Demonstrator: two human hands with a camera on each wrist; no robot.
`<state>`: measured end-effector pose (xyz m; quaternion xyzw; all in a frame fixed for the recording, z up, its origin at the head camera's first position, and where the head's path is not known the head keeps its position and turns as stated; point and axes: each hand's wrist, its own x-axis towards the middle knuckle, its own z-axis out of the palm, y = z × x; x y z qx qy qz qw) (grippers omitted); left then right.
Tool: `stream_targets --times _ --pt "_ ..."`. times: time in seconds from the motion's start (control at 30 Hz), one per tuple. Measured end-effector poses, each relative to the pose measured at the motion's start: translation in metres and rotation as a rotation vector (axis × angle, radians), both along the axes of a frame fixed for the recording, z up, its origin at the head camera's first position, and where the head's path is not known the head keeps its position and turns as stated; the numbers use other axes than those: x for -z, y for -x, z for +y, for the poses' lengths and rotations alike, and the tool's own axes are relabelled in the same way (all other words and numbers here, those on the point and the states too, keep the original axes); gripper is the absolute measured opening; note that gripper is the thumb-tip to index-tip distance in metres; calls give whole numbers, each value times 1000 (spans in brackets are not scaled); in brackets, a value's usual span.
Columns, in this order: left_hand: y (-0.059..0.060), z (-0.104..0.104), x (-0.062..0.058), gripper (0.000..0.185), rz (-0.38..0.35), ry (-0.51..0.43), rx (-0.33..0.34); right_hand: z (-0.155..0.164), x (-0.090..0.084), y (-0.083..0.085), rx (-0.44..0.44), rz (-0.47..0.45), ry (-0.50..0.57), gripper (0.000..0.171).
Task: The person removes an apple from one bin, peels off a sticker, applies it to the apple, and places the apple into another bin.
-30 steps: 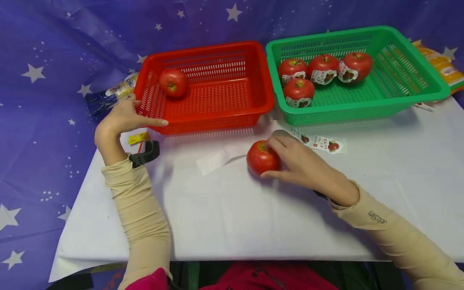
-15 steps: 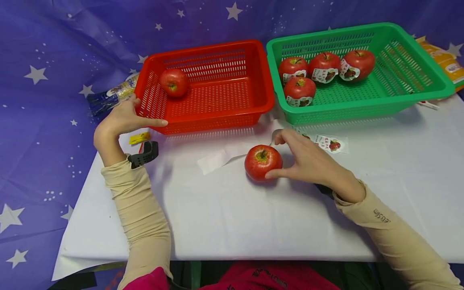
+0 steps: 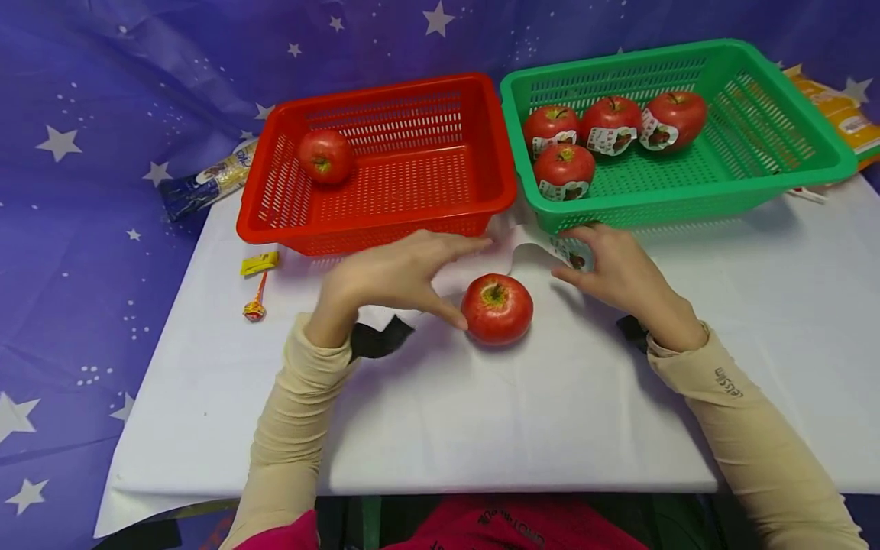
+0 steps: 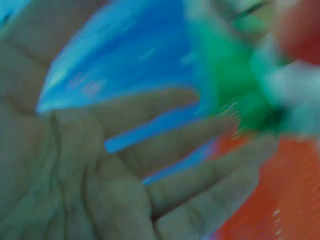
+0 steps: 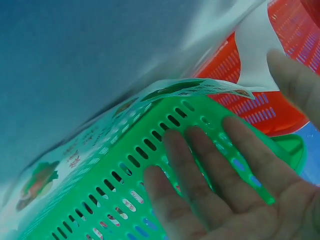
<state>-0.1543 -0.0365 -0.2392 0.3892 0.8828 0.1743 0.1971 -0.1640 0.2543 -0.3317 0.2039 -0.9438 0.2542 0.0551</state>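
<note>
A red apple (image 3: 496, 309) stands stem-up on the white table (image 3: 481, 428). My left hand (image 3: 429, 275) is open just left of it, its thumb almost at the apple's side; the left wrist view shows a blurred palm (image 4: 125, 175) with straight fingers. My right hand (image 3: 591, 256) lies open to the apple's right, on a sticker sheet (image 3: 574, 256) at the front wall of the green basket (image 3: 687, 202). In the right wrist view its straight fingers (image 5: 220, 170) lie against the green basket (image 5: 125, 165), with the sticker sheet (image 5: 90, 145) beyond them.
The red basket (image 3: 374, 221) holds one apple (image 3: 325, 156). The green basket holds several stickered apples (image 3: 565, 169). A lollipop (image 3: 254, 309) and a yellow tag (image 3: 259, 263) lie at the left. Packets sit at the back left (image 3: 206, 183) and far right (image 3: 842, 114).
My left hand has come off the red basket's left corner and moved right, next to the apple. My right hand has let go of the apple and shifted up to the sticker sheet.
</note>
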Motion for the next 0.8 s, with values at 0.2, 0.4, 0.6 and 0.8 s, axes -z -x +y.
stream_targets --times 0.2,0.4,0.6,0.8 --pt "5 41 34 78 -32 115 91 4 3 1 -62 -39 -29 48" --pt "5 57 43 76 -15 41 184 6 3 5 -72 -158 -58 61" --pt "21 57 45 72 -212 -56 86 7 3 9 -79 -192 -70 54" --pt "43 70 52 50 -138 -183 -102 9 4 10 -118 -167 -85 36"
